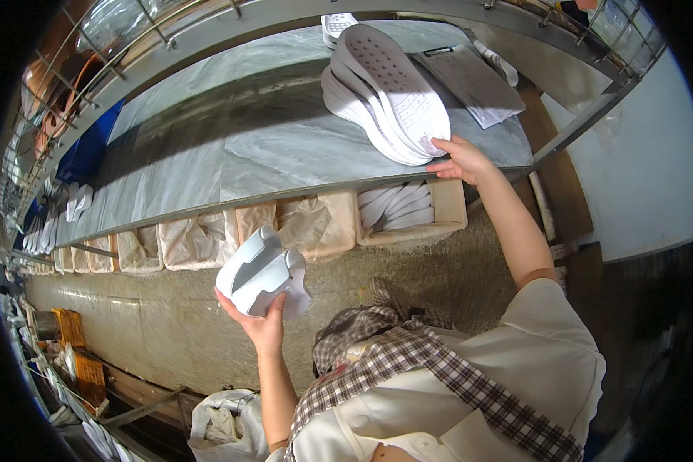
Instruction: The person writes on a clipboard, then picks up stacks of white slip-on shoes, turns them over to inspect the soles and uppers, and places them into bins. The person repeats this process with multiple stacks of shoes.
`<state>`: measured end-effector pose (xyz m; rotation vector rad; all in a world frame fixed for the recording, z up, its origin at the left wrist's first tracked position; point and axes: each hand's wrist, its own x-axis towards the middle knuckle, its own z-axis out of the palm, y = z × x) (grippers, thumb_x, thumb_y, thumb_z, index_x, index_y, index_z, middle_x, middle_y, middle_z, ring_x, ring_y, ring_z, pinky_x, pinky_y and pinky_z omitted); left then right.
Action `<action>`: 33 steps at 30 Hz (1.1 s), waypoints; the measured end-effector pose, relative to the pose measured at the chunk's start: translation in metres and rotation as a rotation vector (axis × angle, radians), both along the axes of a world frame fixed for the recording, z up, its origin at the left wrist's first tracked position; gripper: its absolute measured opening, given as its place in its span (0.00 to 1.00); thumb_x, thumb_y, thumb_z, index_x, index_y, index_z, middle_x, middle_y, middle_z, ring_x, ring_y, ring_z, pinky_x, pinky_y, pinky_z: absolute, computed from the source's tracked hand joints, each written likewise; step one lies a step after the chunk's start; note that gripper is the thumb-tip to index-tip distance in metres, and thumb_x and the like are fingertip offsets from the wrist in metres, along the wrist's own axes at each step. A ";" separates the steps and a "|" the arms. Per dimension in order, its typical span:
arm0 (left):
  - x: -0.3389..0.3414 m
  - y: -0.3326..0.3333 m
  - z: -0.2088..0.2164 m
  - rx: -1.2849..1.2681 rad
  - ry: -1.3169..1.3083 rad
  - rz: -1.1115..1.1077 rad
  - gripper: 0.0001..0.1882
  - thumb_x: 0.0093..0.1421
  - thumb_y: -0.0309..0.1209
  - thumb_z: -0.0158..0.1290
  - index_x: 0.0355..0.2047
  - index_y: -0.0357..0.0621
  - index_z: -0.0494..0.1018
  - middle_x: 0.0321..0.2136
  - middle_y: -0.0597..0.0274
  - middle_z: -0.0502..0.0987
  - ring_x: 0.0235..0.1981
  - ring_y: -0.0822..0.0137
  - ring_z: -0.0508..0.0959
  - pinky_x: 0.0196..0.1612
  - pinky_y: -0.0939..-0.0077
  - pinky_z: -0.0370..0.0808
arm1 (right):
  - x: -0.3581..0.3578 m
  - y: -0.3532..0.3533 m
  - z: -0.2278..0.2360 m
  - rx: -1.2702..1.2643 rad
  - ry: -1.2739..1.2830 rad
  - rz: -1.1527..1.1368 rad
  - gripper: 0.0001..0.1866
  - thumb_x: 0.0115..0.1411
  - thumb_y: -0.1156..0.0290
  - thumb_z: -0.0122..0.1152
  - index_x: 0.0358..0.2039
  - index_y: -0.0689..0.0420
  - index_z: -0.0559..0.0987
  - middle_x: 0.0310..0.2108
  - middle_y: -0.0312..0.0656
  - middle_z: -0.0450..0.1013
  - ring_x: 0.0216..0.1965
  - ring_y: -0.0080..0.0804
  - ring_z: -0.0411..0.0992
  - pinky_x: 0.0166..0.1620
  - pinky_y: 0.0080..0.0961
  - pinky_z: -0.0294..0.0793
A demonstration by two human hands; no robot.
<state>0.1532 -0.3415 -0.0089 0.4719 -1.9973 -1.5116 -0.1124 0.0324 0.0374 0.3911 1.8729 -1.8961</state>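
Resting its thumb on a stack of white, perforated, foot-shaped soles (393,85) at upper centre, the half-open right hand (467,160) shows no clear grip. Left of centre, the left hand (266,329) clasps white, curved, moulded pieces (248,266), probably light and springy, best held by their edges.

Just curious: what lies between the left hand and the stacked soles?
In the head view, the white pieces in the left hand, a lined bin, then the table.
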 end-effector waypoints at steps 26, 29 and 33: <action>-0.036 -0.078 -0.057 -0.233 -0.308 -0.835 0.60 0.40 0.30 0.68 0.64 0.34 0.37 0.63 0.39 0.46 0.64 0.51 0.49 0.64 0.62 0.48 | 0.205 -0.031 0.020 -0.451 0.452 -0.578 0.25 0.58 0.71 0.58 0.53 0.68 0.63 0.50 0.50 0.67 0.50 0.36 0.69 0.55 0.32 0.70; -0.054 -0.034 -0.066 -0.291 -0.323 -1.054 0.59 0.41 0.30 0.68 0.64 0.32 0.37 0.62 0.37 0.47 0.64 0.49 0.51 0.64 0.61 0.50 | 0.308 -0.001 -0.016 -0.297 0.391 -0.841 0.25 0.56 0.72 0.60 0.53 0.66 0.65 0.49 0.46 0.68 0.49 0.34 0.69 0.54 0.31 0.68; -0.081 0.040 -0.090 -0.426 -0.381 -1.270 0.58 0.41 0.29 0.68 0.63 0.28 0.38 0.61 0.34 0.48 0.63 0.48 0.51 0.64 0.63 0.50 | 0.421 0.015 -0.094 -0.221 0.176 -1.030 0.29 0.54 0.73 0.62 0.55 0.61 0.64 0.48 0.42 0.69 0.48 0.33 0.68 0.53 0.31 0.66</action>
